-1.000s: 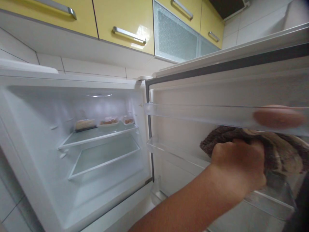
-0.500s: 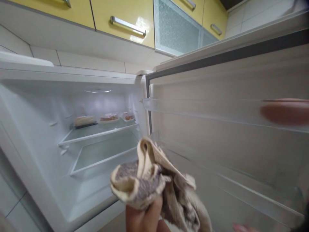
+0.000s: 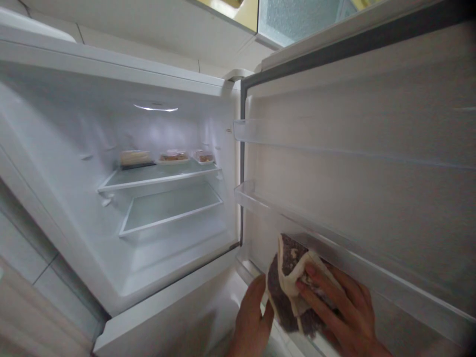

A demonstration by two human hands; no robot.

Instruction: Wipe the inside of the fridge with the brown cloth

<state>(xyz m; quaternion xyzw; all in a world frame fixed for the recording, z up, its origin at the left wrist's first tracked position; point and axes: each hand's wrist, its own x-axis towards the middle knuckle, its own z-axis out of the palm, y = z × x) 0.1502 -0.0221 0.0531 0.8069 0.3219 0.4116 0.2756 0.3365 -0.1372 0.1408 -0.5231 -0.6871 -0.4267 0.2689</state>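
Two hands meet low against the open fridge door point(image 3: 372, 198), the landmark for everything in the head view. Spread flat, the right hand point(image 3: 342, 312) has its fingers point(image 3: 320, 302) extended over a bunched brown and cream cloth point(image 3: 288, 282), pressing it to the door's inner face just below the door's middle rail point(image 3: 297, 220). This hand is open wide and pins the cloth under the palm and fingers; it does not close round it. Coming up from the bottom edge, the left hand point(image 3: 253, 322) touches the cloth's left side with its thumb; how far its other fingers curl I cannot tell, since they are out of sight.

Above the cloth, a clear upper door shelf point(image 3: 334, 144) runs across the door. Left of the door, past its dark seal point(image 3: 242, 163), the fridge cavity stands lit, with two glass shelves point(image 3: 163, 198) one over the other. On the higher one, at the back, sit three small dishes of food point(image 3: 171, 157). Over the door's top edge show a frosted glass cupboard front point(image 3: 297, 17) and a strip of yellow cabinet point(image 3: 245, 10).
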